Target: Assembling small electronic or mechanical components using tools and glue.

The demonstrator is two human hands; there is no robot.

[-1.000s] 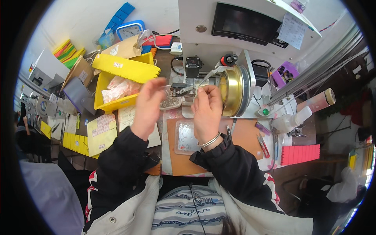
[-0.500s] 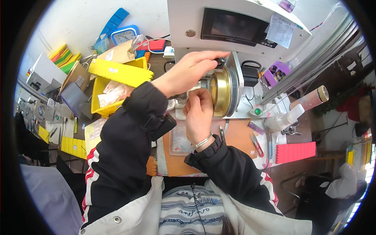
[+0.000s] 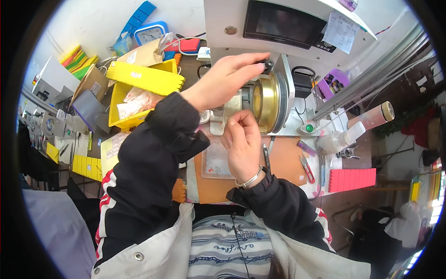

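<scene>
My left hand (image 3: 226, 80) reaches over the machine with its fingers stretched out side by side. Its fingertips lie at a black knob (image 3: 267, 66), above a gold-coloured round drum (image 3: 265, 104); the thumb is hidden. Below it my right hand (image 3: 244, 148) is closed, thumb and fingers pressed together, near the drum's lower left rim. Anything small in that pinch is too hidden to make out. A metal block (image 3: 232, 106) on the machine shows between both hands. Under the right hand lies a clear plastic tray (image 3: 216, 162).
A yellow bin (image 3: 121, 103) with a yellow strip (image 3: 145, 76) across it stands left. To the right are red-handled scissors (image 3: 307, 170), a clear squeeze bottle (image 3: 335, 142) and a pink ridged strip (image 3: 351, 179). A dark screen (image 3: 283, 25) sits behind the drum.
My right hand has dropped toward me, away from the metal block, still closed. The left hand stays at the black knob. The whole view has shifted slightly.
</scene>
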